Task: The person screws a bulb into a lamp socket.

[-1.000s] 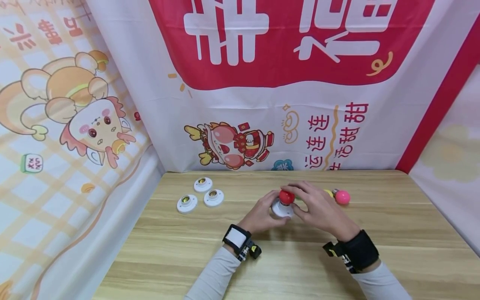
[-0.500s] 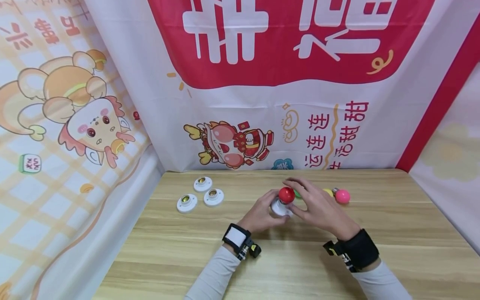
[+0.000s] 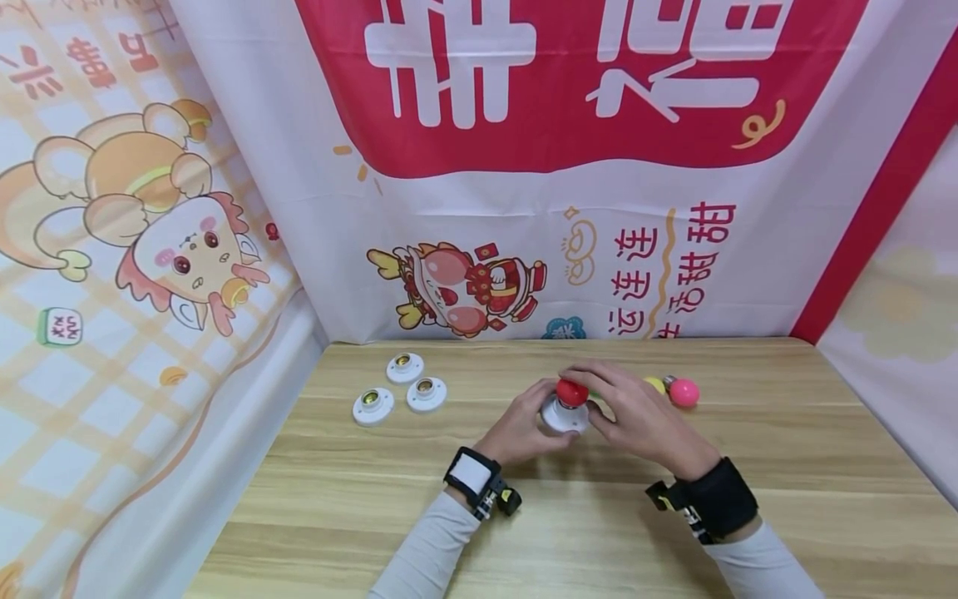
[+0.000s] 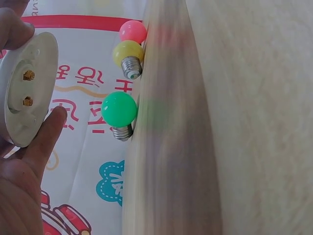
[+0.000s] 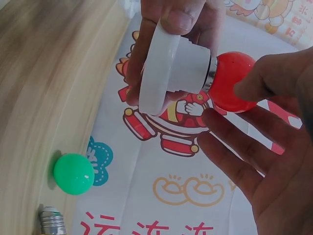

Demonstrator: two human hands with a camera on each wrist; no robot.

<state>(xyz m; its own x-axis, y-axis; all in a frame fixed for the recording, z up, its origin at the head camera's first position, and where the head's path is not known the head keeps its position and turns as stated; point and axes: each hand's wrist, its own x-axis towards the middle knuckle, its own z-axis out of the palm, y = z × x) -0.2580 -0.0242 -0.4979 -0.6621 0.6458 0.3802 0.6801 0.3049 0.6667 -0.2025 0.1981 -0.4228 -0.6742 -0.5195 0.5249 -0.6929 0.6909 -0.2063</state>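
My left hand [image 3: 518,428] grips a white round lamp holder [image 3: 560,418] by its flange, raised over the table. In the left wrist view the underside of the lamp holder [image 4: 43,90] shows two brass terminals. A red light bulb [image 5: 229,78] sits in the socket mouth, with only a thin band of its metal cap showing. My right hand [image 3: 647,420] has thumb and fingers around the red globe. Behind that hand, a green bulb [image 5: 73,174] lies on the table, mostly hidden in the head view.
Three more white lamp holders [image 3: 426,394] stand face up on the wooden table [image 3: 337,499], at the back left. To the right lie a yellow bulb [image 4: 128,53] and a pink bulb [image 3: 684,393]. A printed cloth [image 3: 464,208] hangs along the table's back edge.
My right fingers came back off the top of the red bulb half a second ago and now lie over it again. The left hand keeps its grip on the lamp holder, nearly still.
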